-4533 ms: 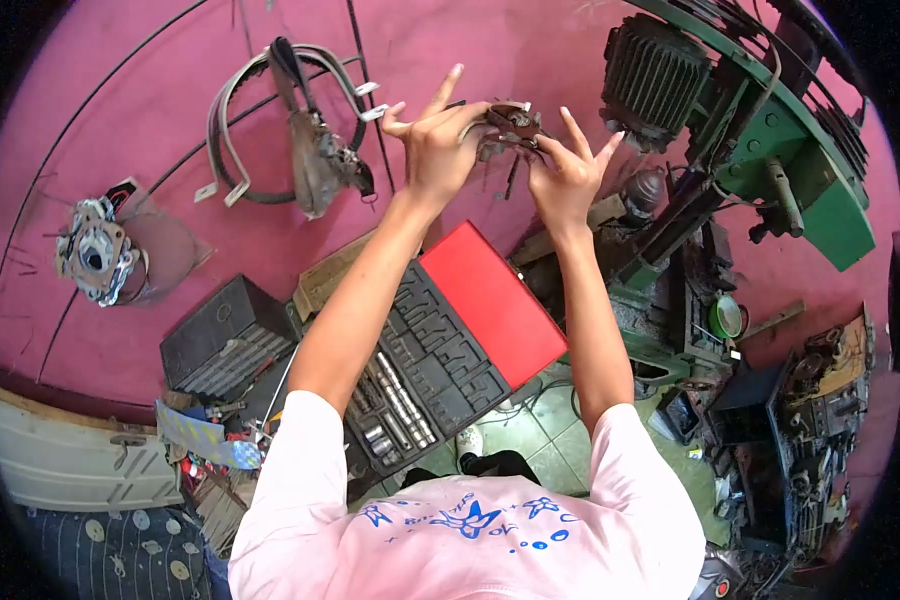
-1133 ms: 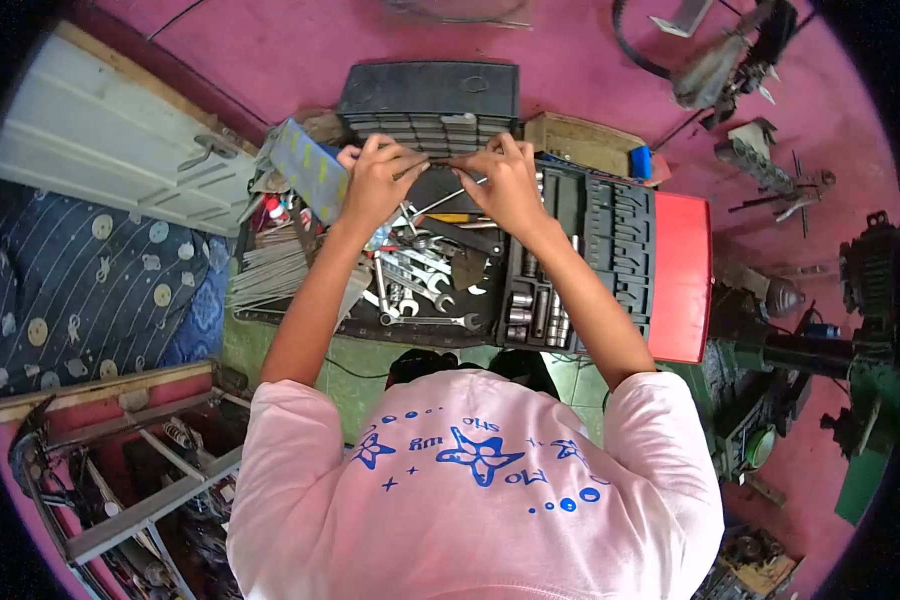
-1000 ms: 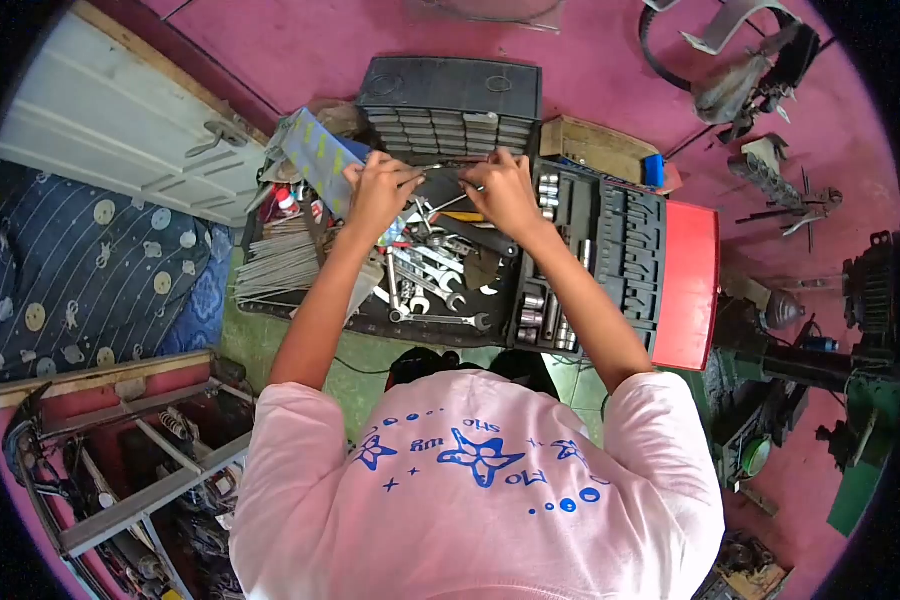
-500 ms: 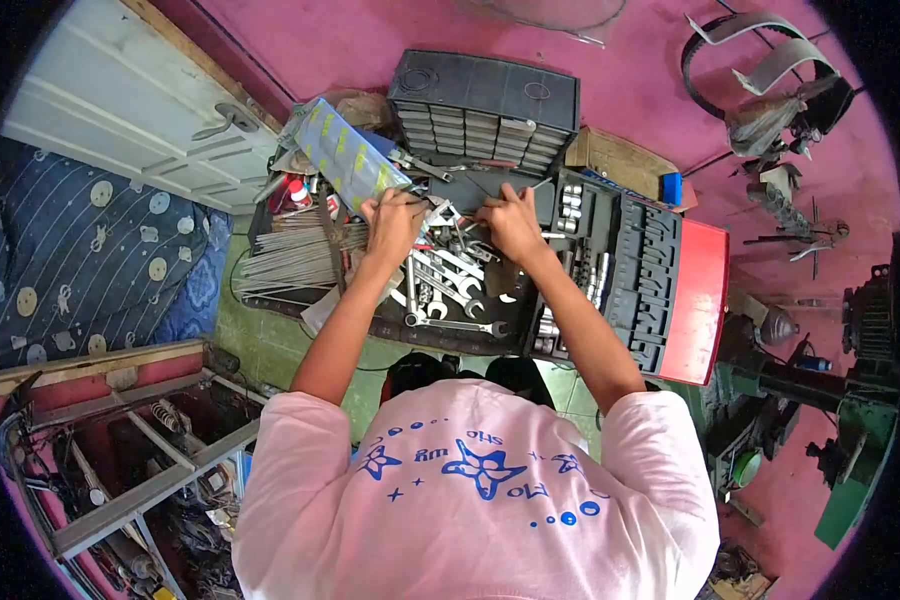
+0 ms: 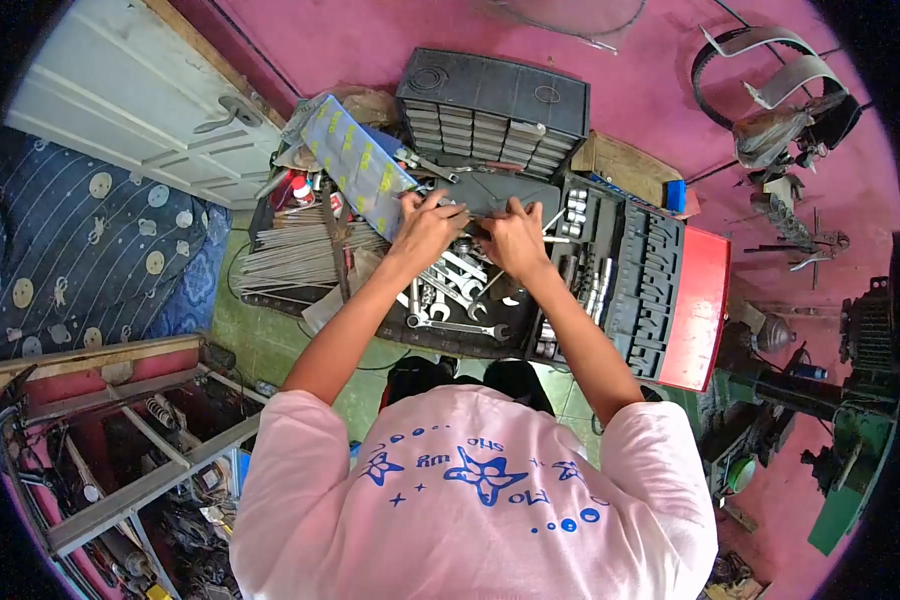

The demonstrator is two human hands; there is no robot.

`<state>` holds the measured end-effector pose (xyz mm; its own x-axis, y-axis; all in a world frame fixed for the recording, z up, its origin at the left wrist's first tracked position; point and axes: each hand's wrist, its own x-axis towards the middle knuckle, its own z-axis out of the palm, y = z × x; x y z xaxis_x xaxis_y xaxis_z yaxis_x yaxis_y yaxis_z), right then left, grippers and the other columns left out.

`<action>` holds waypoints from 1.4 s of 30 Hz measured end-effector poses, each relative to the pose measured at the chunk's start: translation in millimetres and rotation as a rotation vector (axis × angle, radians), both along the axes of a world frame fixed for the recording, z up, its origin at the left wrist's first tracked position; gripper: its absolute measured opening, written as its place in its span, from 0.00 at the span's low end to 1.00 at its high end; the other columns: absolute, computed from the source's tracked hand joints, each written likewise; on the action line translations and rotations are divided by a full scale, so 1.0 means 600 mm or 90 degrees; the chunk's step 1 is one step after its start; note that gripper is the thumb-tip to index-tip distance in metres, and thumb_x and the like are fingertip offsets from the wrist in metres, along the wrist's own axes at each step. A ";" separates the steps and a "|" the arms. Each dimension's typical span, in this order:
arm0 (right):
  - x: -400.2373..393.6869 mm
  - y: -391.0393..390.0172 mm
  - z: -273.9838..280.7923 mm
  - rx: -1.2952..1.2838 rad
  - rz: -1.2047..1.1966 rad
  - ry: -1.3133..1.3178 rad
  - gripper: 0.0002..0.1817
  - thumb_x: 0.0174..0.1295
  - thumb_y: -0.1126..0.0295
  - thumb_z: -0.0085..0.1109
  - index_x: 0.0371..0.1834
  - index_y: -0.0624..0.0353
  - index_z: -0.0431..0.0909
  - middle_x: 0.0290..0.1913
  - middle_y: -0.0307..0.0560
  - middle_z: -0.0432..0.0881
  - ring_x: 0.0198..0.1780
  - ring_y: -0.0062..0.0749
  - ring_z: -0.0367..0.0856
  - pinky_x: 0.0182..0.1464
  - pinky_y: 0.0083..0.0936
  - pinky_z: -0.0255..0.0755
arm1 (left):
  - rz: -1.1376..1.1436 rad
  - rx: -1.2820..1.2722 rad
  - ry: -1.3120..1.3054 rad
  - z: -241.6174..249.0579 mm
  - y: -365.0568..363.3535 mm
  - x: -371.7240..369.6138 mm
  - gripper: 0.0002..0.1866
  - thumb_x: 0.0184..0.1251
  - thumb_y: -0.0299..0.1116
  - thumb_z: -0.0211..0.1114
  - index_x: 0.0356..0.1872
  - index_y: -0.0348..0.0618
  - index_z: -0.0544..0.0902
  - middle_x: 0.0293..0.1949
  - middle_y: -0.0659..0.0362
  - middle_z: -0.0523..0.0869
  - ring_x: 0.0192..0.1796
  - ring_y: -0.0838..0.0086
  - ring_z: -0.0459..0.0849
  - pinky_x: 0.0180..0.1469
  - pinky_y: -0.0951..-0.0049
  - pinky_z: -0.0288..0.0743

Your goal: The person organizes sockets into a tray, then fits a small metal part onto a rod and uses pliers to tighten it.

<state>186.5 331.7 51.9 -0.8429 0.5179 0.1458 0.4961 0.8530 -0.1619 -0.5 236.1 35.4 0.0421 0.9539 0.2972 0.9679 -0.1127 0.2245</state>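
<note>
My left hand (image 5: pixel 427 232) is over the tool pile with its fingers bent inward, pointing to the right. Close beside it, my right hand (image 5: pixel 515 243) has its thumb and fingers curled together. Something small and dark shows between the two hands, but its kind cannot be made out. Below them lie several shiny wrenches (image 5: pixel 458 325), some overlapping. A black tool case (image 5: pixel 650 285) with a red edge (image 5: pixel 703 310) is to the right of my right hand, with chrome sockets (image 5: pixel 574 212) in its near part. A patterned plastic packet (image 5: pixel 355 165) leans close to my left hand.
A black cabinet of small drawers (image 5: pixel 490 95) stands behind the hands against the pink wall. Thin metal rods (image 5: pixel 305 262) and a red-capped bottle (image 5: pixel 301 190) are at the left. A wooden box (image 5: pixel 630 165) sits behind the tool case. Green machinery (image 5: pixel 850 480) is far right.
My left hand has moved right, and its fingers now reach toward my right hand. My right hand has shifted slightly down, with its fingers more curled.
</note>
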 end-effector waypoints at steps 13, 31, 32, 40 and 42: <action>-0.042 -0.007 -0.022 -0.016 -0.030 0.013 0.22 0.53 0.60 0.75 0.54 0.45 0.89 0.44 0.38 0.89 0.56 0.39 0.76 0.54 0.49 0.63 | 0.091 0.008 0.012 -0.025 -0.037 -0.032 0.20 0.61 0.37 0.74 0.56 0.47 0.88 0.59 0.64 0.88 0.70 0.64 0.75 0.62 0.47 0.59; -0.071 0.024 0.010 0.014 0.009 0.101 0.35 0.43 0.62 0.80 0.61 0.49 0.85 0.46 0.39 0.88 0.55 0.39 0.76 0.56 0.48 0.62 | 0.139 0.093 -0.082 0.003 -0.032 -0.034 0.24 0.56 0.27 0.74 0.58 0.46 0.88 0.54 0.63 0.88 0.70 0.68 0.76 0.61 0.54 0.56; -0.059 0.033 0.013 -0.036 -0.029 0.125 0.30 0.45 0.64 0.80 0.58 0.48 0.88 0.46 0.39 0.88 0.55 0.39 0.76 0.56 0.47 0.62 | 0.111 0.128 -0.087 0.014 -0.028 -0.031 0.24 0.56 0.27 0.74 0.58 0.47 0.88 0.55 0.65 0.88 0.71 0.69 0.76 0.61 0.55 0.56; 0.027 0.044 0.062 -0.179 -0.135 0.311 0.18 0.45 0.64 0.82 0.41 0.52 0.92 0.41 0.41 0.89 0.50 0.40 0.77 0.56 0.40 0.62 | 0.010 0.193 -0.217 0.077 0.012 0.019 0.21 0.60 0.30 0.74 0.56 0.48 0.89 0.55 0.65 0.91 0.68 0.73 0.81 0.59 0.60 0.56; 0.049 0.038 0.068 -0.177 -0.148 0.341 0.18 0.44 0.64 0.83 0.40 0.53 0.91 0.40 0.41 0.89 0.49 0.40 0.77 0.56 0.39 0.62 | 0.037 0.223 -0.238 0.079 0.026 0.044 0.17 0.63 0.32 0.75 0.53 0.48 0.91 0.49 0.65 0.93 0.67 0.74 0.82 0.58 0.60 0.56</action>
